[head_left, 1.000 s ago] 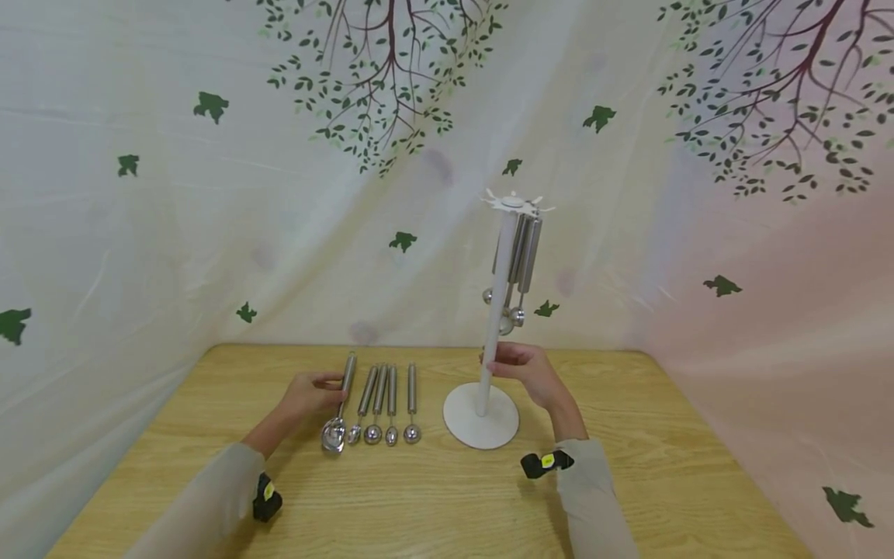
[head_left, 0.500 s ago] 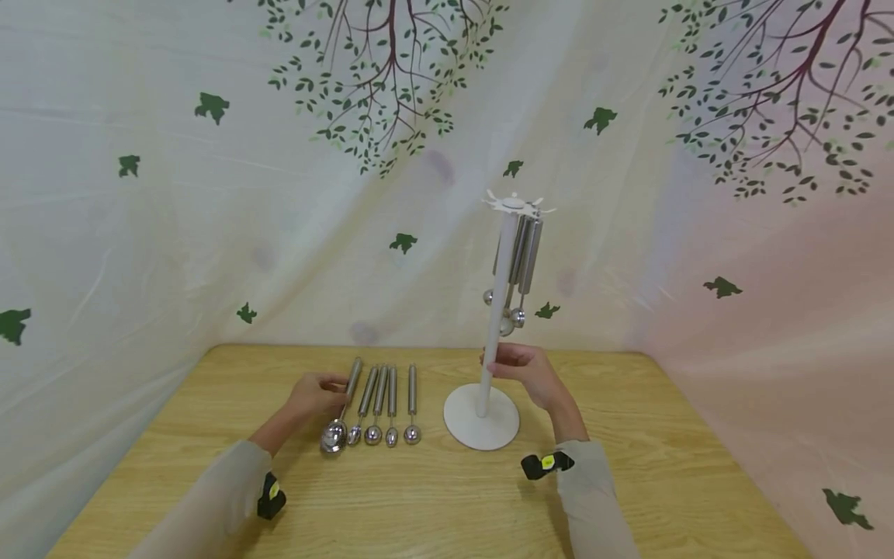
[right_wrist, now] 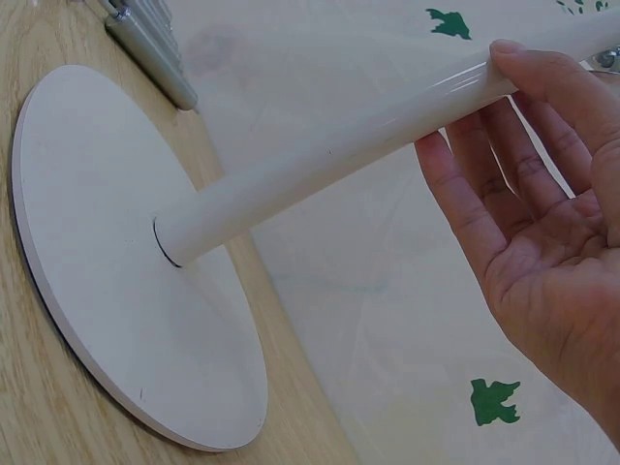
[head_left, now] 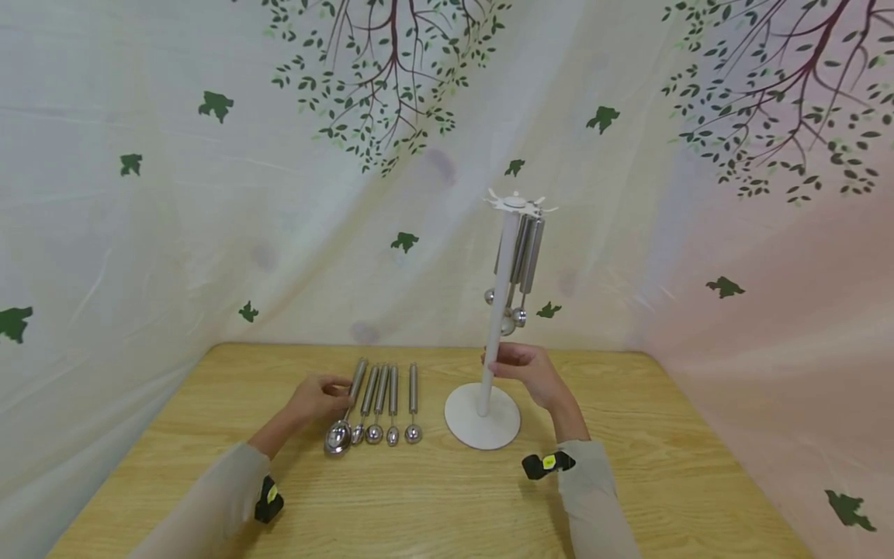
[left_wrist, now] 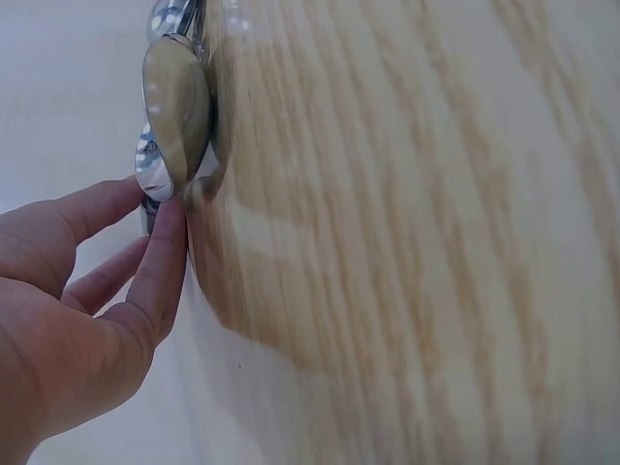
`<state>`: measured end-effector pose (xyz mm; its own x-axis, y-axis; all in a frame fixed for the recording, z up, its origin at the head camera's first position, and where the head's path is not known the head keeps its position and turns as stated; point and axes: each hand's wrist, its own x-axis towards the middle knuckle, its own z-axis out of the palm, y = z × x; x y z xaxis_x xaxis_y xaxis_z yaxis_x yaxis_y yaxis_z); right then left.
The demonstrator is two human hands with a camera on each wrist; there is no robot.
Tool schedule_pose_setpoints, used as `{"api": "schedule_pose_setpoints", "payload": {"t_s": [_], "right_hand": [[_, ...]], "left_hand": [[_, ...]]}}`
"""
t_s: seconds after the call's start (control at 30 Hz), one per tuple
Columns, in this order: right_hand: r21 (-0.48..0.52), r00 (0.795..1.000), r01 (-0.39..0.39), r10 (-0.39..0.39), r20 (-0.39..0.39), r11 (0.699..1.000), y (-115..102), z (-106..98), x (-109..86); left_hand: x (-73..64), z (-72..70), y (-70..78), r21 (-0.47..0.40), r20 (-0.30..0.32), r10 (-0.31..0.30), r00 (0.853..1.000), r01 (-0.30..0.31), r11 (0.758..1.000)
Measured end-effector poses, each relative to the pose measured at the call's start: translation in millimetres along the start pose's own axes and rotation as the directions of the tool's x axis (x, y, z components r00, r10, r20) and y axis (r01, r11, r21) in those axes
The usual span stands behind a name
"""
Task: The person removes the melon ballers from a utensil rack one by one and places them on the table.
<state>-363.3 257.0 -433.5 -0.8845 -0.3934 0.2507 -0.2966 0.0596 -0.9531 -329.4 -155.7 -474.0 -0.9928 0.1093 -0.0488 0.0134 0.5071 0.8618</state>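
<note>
In the head view, my left hand pinches a large metal scoop near the neck, at the left end of a row of scoops. Its shiny oval bowl faces the left wrist camera, with fingertips right at its edge. Beside it lie several smaller metal scoops with cylindrical handles. My right hand grips the white pole of a utensil stand low down, thumb on one side and fingers on the other. Several more metal scoops hang from the stand's hooked top.
The stand's round white base sits on the wooden table, right of the row. A pale curtain printed with branches and green leaves rises behind the table's back edge.
The large scoop has turned in my left hand, its bowl now facing up, and its handle leans and shifts slightly right toward the row. My right hand and the stand stay in place.
</note>
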Motion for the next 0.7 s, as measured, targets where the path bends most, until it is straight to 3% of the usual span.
{"api": "schedule_pose_setpoints", "payload": {"t_s": [0.17, 0.43, 0.7], "right_hand": [[-0.003, 1.000, -0.016, 0.016, 0.003, 1.000, -1.2, 0.5, -1.9], [0.010, 1.000, -0.013, 0.013, 0.008, 1.000, 1.4, 1.7, -3.0], [0.056, 0.997, 0.077, -0.076, -0.018, 0.995, -1.1, 2.7, 0.1]], "left_hand": [[-3.4, -2.0, -3.4, 0.021, 0.023, 0.031, 0.999, -0.032, 0.999], [-4.9, -2.3, -5.0, -0.041, 0.041, 0.012, 0.999, -0.011, 0.999], [0.2, -5.4, -0.1, -0.062, 0.025, -0.015, 1.000, 0.016, 0.998]]}}
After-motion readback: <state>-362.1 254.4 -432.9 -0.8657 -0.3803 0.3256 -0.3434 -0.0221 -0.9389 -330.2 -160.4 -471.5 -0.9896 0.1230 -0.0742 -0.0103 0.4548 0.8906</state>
